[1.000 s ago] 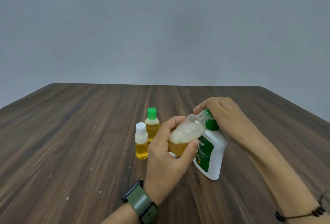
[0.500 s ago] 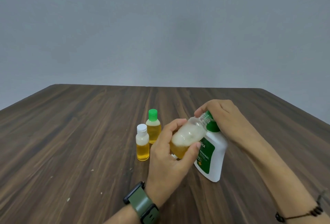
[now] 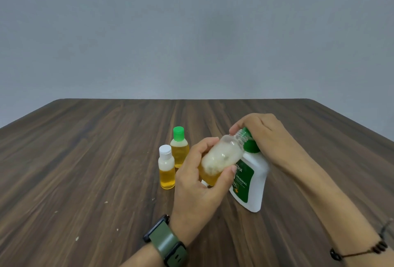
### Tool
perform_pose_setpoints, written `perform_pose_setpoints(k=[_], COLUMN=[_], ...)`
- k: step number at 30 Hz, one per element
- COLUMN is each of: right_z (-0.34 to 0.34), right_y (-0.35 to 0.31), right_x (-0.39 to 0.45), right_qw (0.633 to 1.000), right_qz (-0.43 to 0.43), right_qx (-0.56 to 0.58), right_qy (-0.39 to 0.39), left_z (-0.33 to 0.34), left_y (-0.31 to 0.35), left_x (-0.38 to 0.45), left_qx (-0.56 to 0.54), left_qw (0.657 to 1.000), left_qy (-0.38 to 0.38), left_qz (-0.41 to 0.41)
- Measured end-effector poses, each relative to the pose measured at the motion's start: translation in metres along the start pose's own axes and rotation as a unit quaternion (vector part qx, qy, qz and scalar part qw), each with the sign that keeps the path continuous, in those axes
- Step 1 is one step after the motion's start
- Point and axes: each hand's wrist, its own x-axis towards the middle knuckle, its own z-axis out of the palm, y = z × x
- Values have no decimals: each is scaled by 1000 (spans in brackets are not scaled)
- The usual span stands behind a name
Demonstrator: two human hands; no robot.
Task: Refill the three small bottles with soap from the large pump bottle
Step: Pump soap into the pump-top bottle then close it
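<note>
Two hands work over the near right part of the dark wooden desk (image 3: 85, 160). Nearest, the left hand (image 3: 198, 183), with a green watch (image 3: 168, 245) on its wrist, curls its fingers and thumb round an open small clear plastic bottle (image 3: 223, 156) and holds it tilted, mouth up and to the right. This bottle has amber soap at the bottom and white foam above it. Its threaded neck lies just under the green pump head (image 3: 251, 147) of the large white pump bottle (image 3: 251, 183), which stands leaning, near the right edge of the desk.

The right hand (image 3: 262, 136), with a dark cord bracelet (image 3: 362, 251) on its wrist, comes from the right side and lies bent over the pump head, fingers curled down round it; I judge that it presses the pump. The nozzle itself is hidden.

Further left, toward the middle of the desk, stand a small bottle with a white cap (image 3: 166, 168) and, just behind it, a small bottle with a green cap (image 3: 179, 149), both upright, closed and holding amber soap.

The risks: the narrow mouth may slip away from the nozzle, so soap runs on the fingers or the desk. The foam may rise and overflow. The large bottle leans, so a hard press may tip it.
</note>
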Motion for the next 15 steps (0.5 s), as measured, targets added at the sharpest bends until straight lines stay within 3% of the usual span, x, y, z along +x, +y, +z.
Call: perform_pose_setpoints(k=[15], right_z=[0], right_y=[0], right_x=[3], right_qw=[1000], right_qz=[-14], right_qx=[-3], right_qy=[-24], left_z=[-3], left_y=[0], left_x=[1], left_qx=[-1], left_qw=[1000], left_qy=[1], left_qz=[-8])
